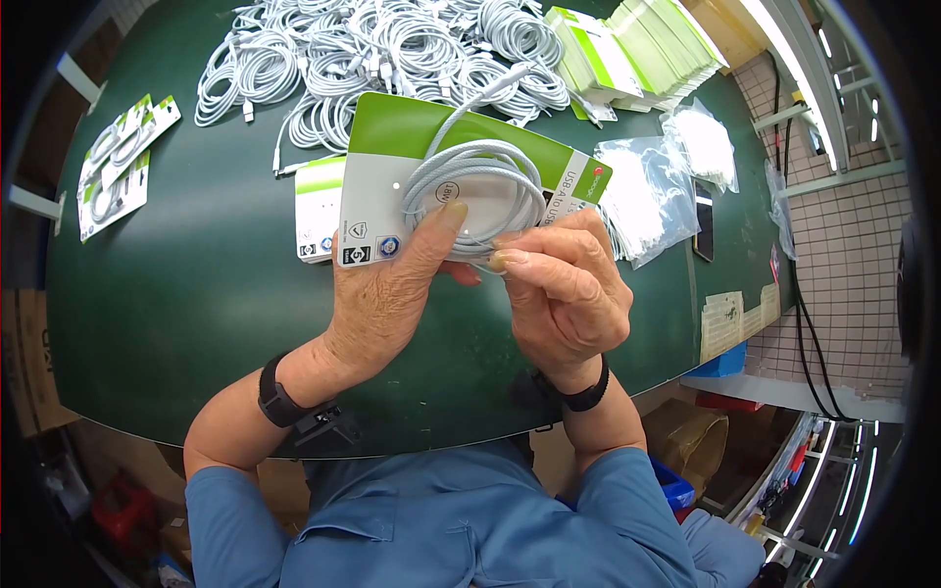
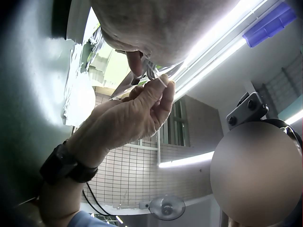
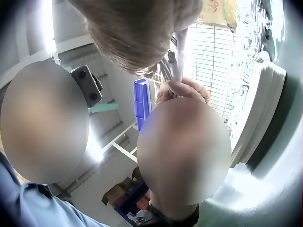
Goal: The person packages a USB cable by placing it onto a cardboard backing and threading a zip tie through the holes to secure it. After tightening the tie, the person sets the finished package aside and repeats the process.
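A green-and-white USB cable package card (image 1: 377, 181) is held up over the table by my left hand (image 1: 382, 294). My left thumb presses a coiled light-grey braided cable (image 1: 480, 150) flat against the card's front, the fingers being behind it. One cable end sticks up past the card's top edge. At the coil's lower right, my right hand (image 1: 578, 289) pinches a thin white strip (image 2: 160, 78) between thumb and fingertips, best seen in the left wrist view.
Loose coiled cables (image 1: 392, 49) heap along the back of the green table (image 1: 196, 294). Stacked cards (image 1: 667, 49) stand at back right, near plastic bags of white strips (image 1: 642, 196) and a phone (image 1: 704, 230). Carded cables (image 1: 118, 171) lie left; more cards (image 1: 316, 201) lie beneath the held one.
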The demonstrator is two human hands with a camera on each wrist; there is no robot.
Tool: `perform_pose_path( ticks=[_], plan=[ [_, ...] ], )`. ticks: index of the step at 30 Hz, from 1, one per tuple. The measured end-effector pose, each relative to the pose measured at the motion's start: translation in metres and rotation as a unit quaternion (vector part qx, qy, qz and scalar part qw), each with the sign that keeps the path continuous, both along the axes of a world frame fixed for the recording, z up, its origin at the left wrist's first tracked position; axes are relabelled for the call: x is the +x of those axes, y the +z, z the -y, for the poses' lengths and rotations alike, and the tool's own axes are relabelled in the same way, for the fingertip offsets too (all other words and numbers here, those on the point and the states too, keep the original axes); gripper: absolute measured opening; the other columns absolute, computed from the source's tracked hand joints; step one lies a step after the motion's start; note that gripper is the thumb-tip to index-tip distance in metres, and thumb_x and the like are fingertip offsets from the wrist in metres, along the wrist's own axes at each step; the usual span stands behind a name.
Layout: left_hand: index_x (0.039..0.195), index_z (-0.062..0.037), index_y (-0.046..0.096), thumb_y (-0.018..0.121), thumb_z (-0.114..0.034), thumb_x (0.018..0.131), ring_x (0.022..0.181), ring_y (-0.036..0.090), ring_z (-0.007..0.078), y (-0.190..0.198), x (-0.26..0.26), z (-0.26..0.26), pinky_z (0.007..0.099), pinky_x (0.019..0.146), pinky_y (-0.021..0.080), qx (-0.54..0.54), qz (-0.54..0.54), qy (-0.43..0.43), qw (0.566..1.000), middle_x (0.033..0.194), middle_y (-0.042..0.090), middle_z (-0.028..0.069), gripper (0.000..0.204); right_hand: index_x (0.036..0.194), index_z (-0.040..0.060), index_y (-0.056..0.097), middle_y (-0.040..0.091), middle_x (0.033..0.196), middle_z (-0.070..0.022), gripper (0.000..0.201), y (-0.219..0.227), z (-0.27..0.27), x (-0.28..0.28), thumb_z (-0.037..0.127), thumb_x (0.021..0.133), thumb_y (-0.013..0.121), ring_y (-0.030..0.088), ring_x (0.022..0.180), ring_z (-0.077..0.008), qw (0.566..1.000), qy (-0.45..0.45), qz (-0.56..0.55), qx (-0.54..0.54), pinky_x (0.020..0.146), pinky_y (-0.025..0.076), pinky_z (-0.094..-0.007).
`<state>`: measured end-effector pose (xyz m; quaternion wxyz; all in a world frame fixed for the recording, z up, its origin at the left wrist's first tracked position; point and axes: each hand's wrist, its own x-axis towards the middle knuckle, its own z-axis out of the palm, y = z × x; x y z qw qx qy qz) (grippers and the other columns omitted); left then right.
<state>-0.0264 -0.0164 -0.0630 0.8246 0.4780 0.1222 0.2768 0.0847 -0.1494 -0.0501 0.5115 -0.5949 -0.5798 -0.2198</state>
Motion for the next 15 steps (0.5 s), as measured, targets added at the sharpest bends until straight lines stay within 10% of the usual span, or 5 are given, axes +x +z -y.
perform_pose_path(
  ticks=[15],
  plan=[
    [0.121,0.0043,0.062,0.071,-0.013,0.099,0.078,0.074,0.018,0.0018,0.0001,0.0006,0.0286,0.061,0.061,-0.006,-0.02,0.002,1.0,0.105,0.072,0.0122,0.03,0.106,0.011,0.075,0.075,0.092,-0.0056,0.029,-0.0035,-0.0027,0.0008,0.0,0.081,0.084,0.059,0.071,-0.0187,1.0,-0.004,-0.005,0.016,0.063,0.045,-0.0299]
  ],
)
